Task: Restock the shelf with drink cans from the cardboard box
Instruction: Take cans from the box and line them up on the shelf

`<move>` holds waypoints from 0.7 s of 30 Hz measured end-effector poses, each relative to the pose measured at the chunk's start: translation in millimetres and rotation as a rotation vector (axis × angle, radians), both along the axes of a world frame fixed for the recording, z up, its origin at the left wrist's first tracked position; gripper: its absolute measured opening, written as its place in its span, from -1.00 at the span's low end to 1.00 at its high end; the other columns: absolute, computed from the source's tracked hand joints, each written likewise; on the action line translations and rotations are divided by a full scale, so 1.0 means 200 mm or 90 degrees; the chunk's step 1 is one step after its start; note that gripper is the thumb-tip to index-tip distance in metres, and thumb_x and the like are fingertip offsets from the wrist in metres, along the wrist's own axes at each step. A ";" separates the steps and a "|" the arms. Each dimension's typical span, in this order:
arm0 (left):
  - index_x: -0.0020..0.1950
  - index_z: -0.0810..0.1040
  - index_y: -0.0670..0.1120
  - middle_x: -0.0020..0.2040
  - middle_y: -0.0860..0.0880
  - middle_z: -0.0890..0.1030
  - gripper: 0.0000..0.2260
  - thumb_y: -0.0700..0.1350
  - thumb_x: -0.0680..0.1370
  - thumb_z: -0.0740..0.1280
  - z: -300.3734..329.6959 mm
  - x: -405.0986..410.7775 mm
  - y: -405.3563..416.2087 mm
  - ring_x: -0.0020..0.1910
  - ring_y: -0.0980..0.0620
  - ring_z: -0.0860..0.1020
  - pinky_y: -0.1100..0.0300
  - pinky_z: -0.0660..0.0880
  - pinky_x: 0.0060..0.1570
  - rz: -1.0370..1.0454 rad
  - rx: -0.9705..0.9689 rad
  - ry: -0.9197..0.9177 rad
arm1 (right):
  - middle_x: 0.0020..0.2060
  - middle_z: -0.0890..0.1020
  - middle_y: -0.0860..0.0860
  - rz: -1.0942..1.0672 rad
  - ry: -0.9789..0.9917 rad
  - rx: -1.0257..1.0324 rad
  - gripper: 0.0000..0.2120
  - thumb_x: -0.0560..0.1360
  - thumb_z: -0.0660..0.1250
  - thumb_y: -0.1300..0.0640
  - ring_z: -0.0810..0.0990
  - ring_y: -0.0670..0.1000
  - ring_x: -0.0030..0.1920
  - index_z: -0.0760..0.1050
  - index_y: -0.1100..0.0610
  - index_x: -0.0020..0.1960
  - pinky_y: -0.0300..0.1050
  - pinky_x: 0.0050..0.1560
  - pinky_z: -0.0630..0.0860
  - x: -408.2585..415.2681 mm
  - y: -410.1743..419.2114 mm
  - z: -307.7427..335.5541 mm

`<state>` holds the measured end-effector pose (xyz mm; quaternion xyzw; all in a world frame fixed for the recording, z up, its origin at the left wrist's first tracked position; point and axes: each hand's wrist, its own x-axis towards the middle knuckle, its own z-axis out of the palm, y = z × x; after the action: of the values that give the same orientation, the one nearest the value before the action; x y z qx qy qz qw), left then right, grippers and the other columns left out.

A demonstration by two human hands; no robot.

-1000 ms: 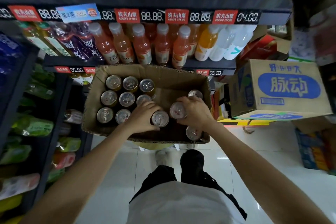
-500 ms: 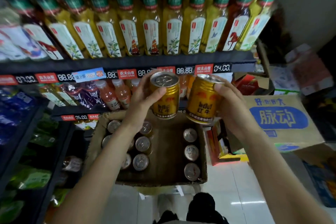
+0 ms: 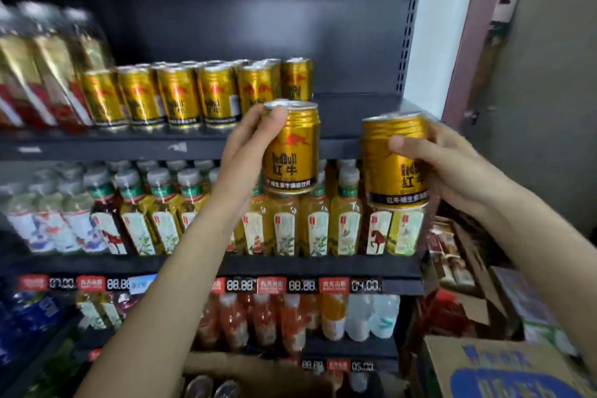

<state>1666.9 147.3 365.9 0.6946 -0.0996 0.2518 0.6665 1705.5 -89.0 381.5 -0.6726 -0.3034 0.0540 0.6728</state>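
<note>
L hand pinches a can by its rim w/ fingertips, R hand wraps another: rim grip could slip, or knock the shelf row

Row of cans on the top shelf, 11 o'clock. Held cans: one centre, another at 3 o'clock. Bottles on shelf below. Cardboard box at 6 o'clock.

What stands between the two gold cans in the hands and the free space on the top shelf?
Nothing visible. The left hand holds one gold can and the right hand another, both below and in front of the top shelf. The bare space right of the shelved can row is open.
</note>
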 end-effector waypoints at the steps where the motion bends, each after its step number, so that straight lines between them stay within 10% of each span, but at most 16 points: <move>1: 0.06 0.55 0.05 -0.03 0.20 0.64 -0.76 0.11 0.46 0.30 0.06 0.02 -0.03 -0.01 0.28 0.59 0.35 0.48 -0.04 0.015 0.015 -0.006 | -0.17 0.70 -0.08 0.000 -0.015 -0.003 -0.25 -0.05 0.61 -0.20 0.68 -0.10 -0.14 0.49 0.02 0.06 -0.21 -0.16 0.59 0.06 -0.02 0.05; 5: 0.00 0.53 0.10 -0.13 0.25 0.59 -0.90 0.06 0.55 0.26 0.27 0.14 -0.11 -0.18 0.45 0.53 0.55 0.41 -0.25 0.099 0.121 -0.036 | -0.11 0.67 -0.08 -0.016 -0.054 -0.020 -0.58 0.26 0.47 0.02 0.65 -0.06 -0.04 0.49 -0.01 0.09 -0.08 0.00 0.58 0.28 -0.05 0.20; 9: 0.19 0.53 -0.02 0.08 0.06 0.60 -0.44 0.34 0.37 0.30 0.40 0.36 -0.13 0.07 0.12 0.56 0.21 0.49 0.04 0.201 0.284 -0.031 | 0.04 0.61 0.01 -0.049 -0.079 -0.028 -0.42 0.24 0.49 -0.04 0.59 0.00 0.10 0.46 0.05 0.22 -0.13 0.05 0.51 0.47 -0.01 0.24; 15: 0.24 0.47 -0.06 0.15 -0.06 0.59 -0.50 0.28 0.49 0.22 0.45 0.64 -0.17 0.13 -0.06 0.53 0.13 0.42 0.02 0.403 0.588 -0.002 | 0.01 0.60 0.00 -0.098 -0.093 -0.032 -0.61 0.35 0.47 0.05 0.58 -0.01 0.05 0.44 0.04 0.13 -0.12 0.03 0.51 0.72 0.04 0.27; 21: 0.33 0.39 -0.19 0.16 -0.14 0.57 -0.43 0.25 0.56 0.10 0.38 0.87 -0.21 0.19 -0.12 0.52 0.13 0.40 0.04 0.390 0.597 0.113 | 0.04 0.58 0.04 -0.121 -0.093 -0.053 -0.47 0.36 0.48 0.13 0.56 -0.05 -0.02 0.41 0.17 0.28 -0.22 -0.14 0.48 0.84 0.06 0.27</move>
<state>1841.2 104.4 441.0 0.9321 0.0616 0.3029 0.1888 1874.1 -76.8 435.2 -0.7276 -0.2838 -0.0466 0.6228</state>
